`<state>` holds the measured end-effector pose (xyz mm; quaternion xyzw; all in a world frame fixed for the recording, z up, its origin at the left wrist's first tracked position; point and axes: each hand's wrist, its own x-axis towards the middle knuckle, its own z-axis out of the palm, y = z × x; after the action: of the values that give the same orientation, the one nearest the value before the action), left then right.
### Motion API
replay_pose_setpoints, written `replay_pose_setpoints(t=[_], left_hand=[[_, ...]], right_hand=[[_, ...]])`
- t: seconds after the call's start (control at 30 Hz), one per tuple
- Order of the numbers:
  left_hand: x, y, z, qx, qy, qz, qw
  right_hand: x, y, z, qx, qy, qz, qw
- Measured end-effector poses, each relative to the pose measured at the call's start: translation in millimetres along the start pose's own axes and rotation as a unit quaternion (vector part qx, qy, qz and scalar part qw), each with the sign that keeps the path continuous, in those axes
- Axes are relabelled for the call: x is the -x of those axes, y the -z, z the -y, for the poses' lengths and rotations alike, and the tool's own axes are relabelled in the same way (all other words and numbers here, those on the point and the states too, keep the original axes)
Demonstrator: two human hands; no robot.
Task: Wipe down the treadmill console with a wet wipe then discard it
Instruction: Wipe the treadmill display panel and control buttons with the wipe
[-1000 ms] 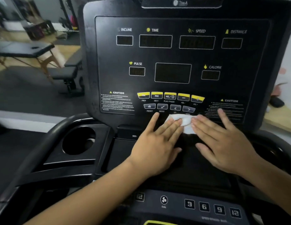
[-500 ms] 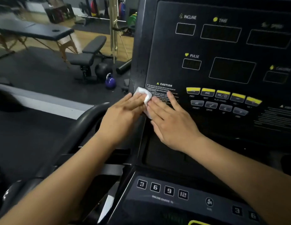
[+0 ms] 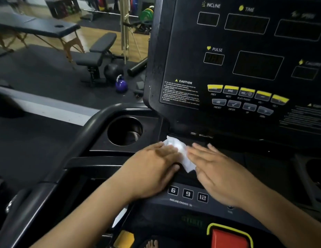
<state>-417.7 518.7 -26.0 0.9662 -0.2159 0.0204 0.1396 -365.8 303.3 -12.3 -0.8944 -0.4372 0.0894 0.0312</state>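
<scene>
Black gym mats [image 3: 39, 72] stretch at ten o'clock as my left hand [image 3: 152, 169] and right hand [image 3: 218, 172], fingers straight and together, press the crumpled white wet wipe [image 3: 177, 149] at six o'clock under the black treadmill console [image 3: 192, 65], where I'd use firm, overlapping strokes.

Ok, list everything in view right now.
wipe: one, white, ledge below console, under both hands
console: one, black, upright, right
buttons: five, yellow, row on console
number keys: three, black, below hands
cup holder: one, black, left of wipe
red button: one, red, bottom edge
kettlebell: one, purple, floor left of console
bench: one, black, floor behind kettlebell
table: one, black top, far left
left hand: one, flat on wipe's left side
right hand: one, flat on wipe's right side
</scene>
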Motion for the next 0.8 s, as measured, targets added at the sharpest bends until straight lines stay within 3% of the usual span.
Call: replay_pose_setpoints(t=[0.1,0.27,0.4,0.53,0.8], left_hand=[[9,0,-18,-0.031,0.057,0.015,0.998],[5,-6,-26,-0.073,0.086,0.024,0.993],[-17,-7,-23,-0.084,0.106,0.025,0.991],[7,-3,-39,-0.071,0.111,0.021,0.991],[-14,-8,-35,-0.074,0.16,0.037,0.984]], right_hand=[[22,6,20,-0.08,-0.076,-0.053,0.992],[8,-3,39,-0.137,-0.119,0.021,0.983],[-19,-5,26,-0.112,-0.153,-0.026,0.982],[6,2,34,-0.104,-0.13,-0.05,0.985],[-17,3,24,-0.063,-0.164,-0.022,0.984]])
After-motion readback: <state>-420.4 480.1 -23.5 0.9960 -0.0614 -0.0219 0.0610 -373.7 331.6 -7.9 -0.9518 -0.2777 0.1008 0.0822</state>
